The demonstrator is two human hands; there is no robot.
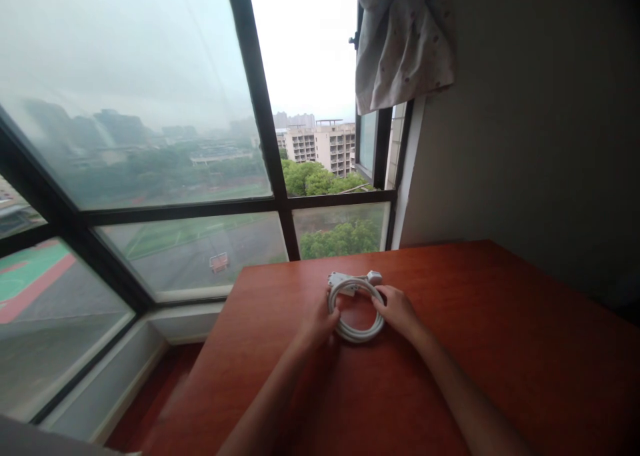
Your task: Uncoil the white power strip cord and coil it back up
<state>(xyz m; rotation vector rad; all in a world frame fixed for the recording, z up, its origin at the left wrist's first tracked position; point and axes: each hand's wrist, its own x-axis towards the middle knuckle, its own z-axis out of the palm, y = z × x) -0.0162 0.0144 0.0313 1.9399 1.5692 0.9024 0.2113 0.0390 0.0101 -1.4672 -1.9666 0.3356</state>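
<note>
A coiled white power cord [358, 336] forms a ring over the reddish-brown table [475, 309]. My left hand [323, 319] is closed around the left side of the coil, thumb on top. On the opposite side, my right hand [395, 306] grips the coil near its upper right. Just beyond the ring sits a white power strip [340, 280], partly covered by the cord. A white plug [374, 278] lies at its right end, close to my right fingertips.
Large dark-framed windows [185, 209] stand along the left and far side, one pane swung outward. A pale spotted curtain [405, 49] hangs at the upper right. A plain wall [525, 143] borders the table's far right edge. Dark red floor [150, 389] shows at the lower left.
</note>
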